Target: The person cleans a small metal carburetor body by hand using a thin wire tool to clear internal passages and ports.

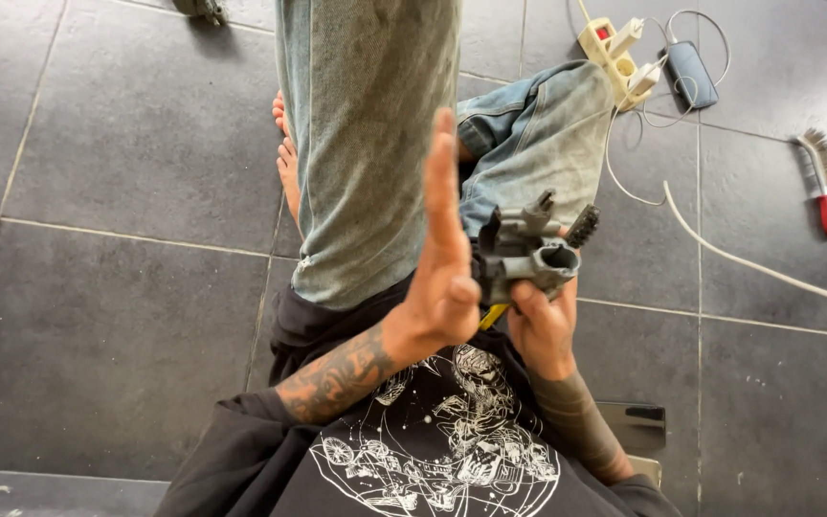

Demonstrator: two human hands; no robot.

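Right hand clenched on grey metal part; left hand flat, released; rigid, seemingly weighty; best gripped around body.

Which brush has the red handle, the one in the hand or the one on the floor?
The brush on the floor by the white cable has the red handle. The brush in the right hand shows only a dark head, behind the grey metal part.

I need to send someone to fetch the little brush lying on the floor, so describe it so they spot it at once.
Look at the dark grey tiled floor, to the far right beyond the thick white cable. There lies a small hand brush with a red handle and a pale neck, bristles pointing away. It is the only red-handled thing there; the white power strip and dark phone lie further up.
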